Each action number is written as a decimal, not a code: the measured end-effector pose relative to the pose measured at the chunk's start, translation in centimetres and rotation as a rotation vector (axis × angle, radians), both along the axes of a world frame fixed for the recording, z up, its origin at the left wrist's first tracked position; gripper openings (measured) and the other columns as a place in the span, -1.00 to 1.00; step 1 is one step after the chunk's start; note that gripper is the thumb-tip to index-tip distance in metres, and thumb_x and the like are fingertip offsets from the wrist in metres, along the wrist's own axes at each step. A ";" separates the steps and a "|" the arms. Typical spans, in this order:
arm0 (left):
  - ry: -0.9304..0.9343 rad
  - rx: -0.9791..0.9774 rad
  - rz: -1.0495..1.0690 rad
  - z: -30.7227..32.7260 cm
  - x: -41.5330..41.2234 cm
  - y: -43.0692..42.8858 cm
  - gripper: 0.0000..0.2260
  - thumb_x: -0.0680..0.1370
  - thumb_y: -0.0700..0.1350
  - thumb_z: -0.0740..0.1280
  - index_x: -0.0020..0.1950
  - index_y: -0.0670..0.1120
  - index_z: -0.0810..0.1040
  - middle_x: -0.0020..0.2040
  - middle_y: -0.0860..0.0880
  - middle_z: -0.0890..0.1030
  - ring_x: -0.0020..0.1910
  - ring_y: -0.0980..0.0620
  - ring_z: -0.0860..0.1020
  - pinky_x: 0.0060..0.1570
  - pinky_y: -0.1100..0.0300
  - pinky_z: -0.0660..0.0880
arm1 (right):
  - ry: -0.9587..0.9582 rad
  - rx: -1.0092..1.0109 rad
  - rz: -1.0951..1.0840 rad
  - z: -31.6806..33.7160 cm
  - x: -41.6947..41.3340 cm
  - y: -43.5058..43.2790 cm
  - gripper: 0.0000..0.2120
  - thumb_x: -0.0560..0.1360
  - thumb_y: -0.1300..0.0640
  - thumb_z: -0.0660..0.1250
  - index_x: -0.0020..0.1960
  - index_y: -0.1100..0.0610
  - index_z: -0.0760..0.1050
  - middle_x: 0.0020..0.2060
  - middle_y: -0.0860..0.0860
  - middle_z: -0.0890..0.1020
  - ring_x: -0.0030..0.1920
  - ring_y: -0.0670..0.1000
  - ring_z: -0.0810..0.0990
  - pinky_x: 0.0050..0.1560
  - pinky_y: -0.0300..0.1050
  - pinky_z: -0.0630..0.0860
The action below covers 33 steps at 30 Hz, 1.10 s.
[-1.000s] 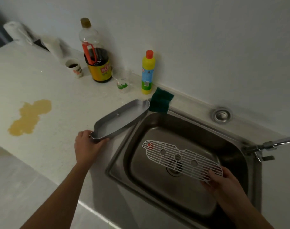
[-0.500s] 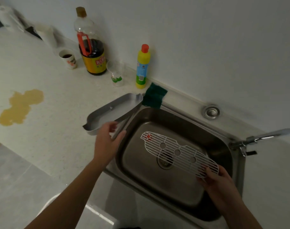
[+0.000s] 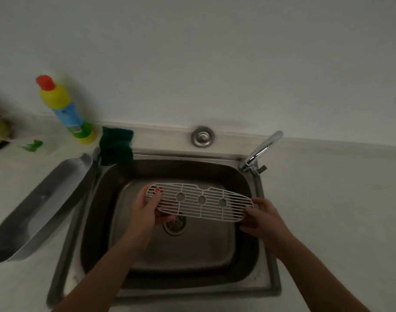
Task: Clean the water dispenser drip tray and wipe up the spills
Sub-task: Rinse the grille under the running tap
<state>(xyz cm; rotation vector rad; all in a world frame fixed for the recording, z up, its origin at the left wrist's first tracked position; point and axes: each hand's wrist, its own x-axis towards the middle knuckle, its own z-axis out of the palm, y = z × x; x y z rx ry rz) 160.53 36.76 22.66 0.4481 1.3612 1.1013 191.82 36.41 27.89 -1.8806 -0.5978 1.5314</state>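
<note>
Over the middle of the sink (image 3: pixel 249 275), above the drain, the white drip-tray grate (image 3: pixel 199 204) is held level by both hands: the left hand (image 3: pixel 147 210) grips its left end, thumb over the slats by the red spot, and the right hand (image 3: pixel 263 218) pinches its right end. The grey drip tray (image 3: pixel 46 203) lies apart from it on the counter, along the sink's left edge, tilted with one end toward the back corner.

Judging from this, the tray is taken apart and brought to the basin, but washing seems not yet begun: no water runs from the faucet (image 3: pixel 263 149), and the green sponge (image 3: pixel 116 146) sits unused at the sink's back-left corner, just beside the detergent bottle (image 3: pixel 64 109). Both parts are left to clean, and no spill shows here.

The basin below the grate is free of dishes, giving room to lower or turn it. The faucet at the back-right corner points away from the bowl and would need swinging in. The sponge and bottle are near the left hand's reach, the tray lying between.
</note>
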 end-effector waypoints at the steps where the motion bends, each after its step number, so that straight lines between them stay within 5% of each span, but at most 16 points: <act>1: 0.004 -0.005 0.001 -0.4 0.1 0.5 -0.82 0.67 -0.12 0.31 0.25 0.04 0.58 0.10 -0.14 0.73 0.00 -0.19 0.74 -0.23 -0.02 0.69 | -0.102 0.029 0.012 -0.2 0.5 1.0 -0.62 0.60 0.22 0.39 0.36 0.02 0.40 0.04 0.13 0.70 -0.11 0.10 0.78 -0.17 0.03 0.71; 5: 0.025 -0.021 0.000 -0.9 0.7 2.1 -0.81 0.67 -0.10 0.30 0.20 0.15 0.61 0.10 -0.08 0.74 0.01 -0.17 0.74 -0.18 -0.09 0.70 | -0.437 0.182 0.100 -0.3 2.6 6.1 -0.25 0.55 0.04 0.46 0.58 -0.17 0.11 0.15 0.04 0.61 -0.03 0.14 0.73 -0.01 0.18 0.70; 7: 0.023 -0.032 -0.003 -1.0 0.8 2.7 -0.80 0.67 -0.12 0.30 0.22 0.13 0.61 0.09 -0.08 0.74 0.01 -0.18 0.74 -0.17 -0.13 0.70 | -0.516 0.164 0.163 -0.6 3.5 8.8 -0.23 0.54 -0.05 0.44 0.62 -0.08 0.11 0.23 0.07 0.61 0.13 0.19 0.68 0.16 0.27 0.63; 9: 0.021 -0.039 -0.015 -1.1 0.9 3.2 -0.78 0.68 -0.13 0.29 0.27 0.09 0.59 0.10 -0.10 0.74 0.01 -0.19 0.74 -0.16 -0.14 0.70 | -0.619 0.149 0.233 -1.3 3.9 10.6 -0.39 0.57 0.01 0.39 0.56 0.09 0.29 0.24 0.12 0.63 0.18 0.17 0.63 0.22 0.18 0.57; 12: 0.016 -0.052 -0.016 -1.2 1.0 3.6 -0.76 0.68 -0.14 0.27 0.33 0.03 0.55 0.09 -0.11 0.74 -0.01 -0.18 0.74 -0.22 -0.08 0.71 | -0.798 0.201 0.242 -2.5 4.0 11.2 -0.68 0.58 0.16 0.32 0.32 0.16 0.54 0.12 0.13 0.68 0.01 0.05 0.56 0.05 -0.11 0.41; 17: -0.004 -0.054 0.016 -0.9 1.7 4.1 -0.79 0.68 -0.16 0.26 0.31 -0.03 0.54 0.04 -0.13 0.75 -0.13 -0.09 0.74 -0.34 0.04 0.69 | -0.877 0.258 0.275 -4.0 3.2 10.0 -0.79 0.64 0.17 0.27 0.23 0.13 0.58 -0.06 0.02 0.62 -0.18 -0.15 0.50 -0.22 -0.33 0.32; 20: -0.027 -0.060 0.034 -0.5 2.1 4.1 -0.79 0.68 -0.14 0.26 0.31 -0.03 0.54 0.04 -0.12 0.75 -0.14 -0.07 0.74 -0.34 0.08 0.68 | -0.844 0.253 0.304 -4.1 2.8 9.5 -0.80 0.68 0.13 0.23 0.22 0.12 0.58 -0.11 0.00 0.60 -0.20 -0.22 0.49 -0.24 -0.34 0.32; 26: -0.023 -0.048 0.067 0.6 2.5 3.5 -0.81 0.69 -0.14 0.24 0.25 0.02 0.57 0.04 -0.09 0.76 -0.14 -0.05 0.74 -0.34 0.11 0.67 | -0.465 0.204 0.104 -2.5 2.7 7.5 -0.76 0.70 -0.06 0.16 0.22 0.02 0.50 -0.15 0.05 0.67 -0.19 0.04 0.71 -0.28 -0.11 0.61; 33: -0.007 -0.025 0.110 2.0 2.5 2.4 -0.83 0.70 -0.15 0.23 0.21 0.04 0.56 -0.03 -0.05 0.77 -0.16 -0.02 0.74 -0.32 0.12 0.68 | -0.242 0.136 0.153 -2.2 0.1 3.6 -0.77 0.68 0.02 0.23 -0.04 0.04 0.62 -0.41 -0.06 0.61 -0.45 -0.15 0.53 -0.45 -0.27 0.46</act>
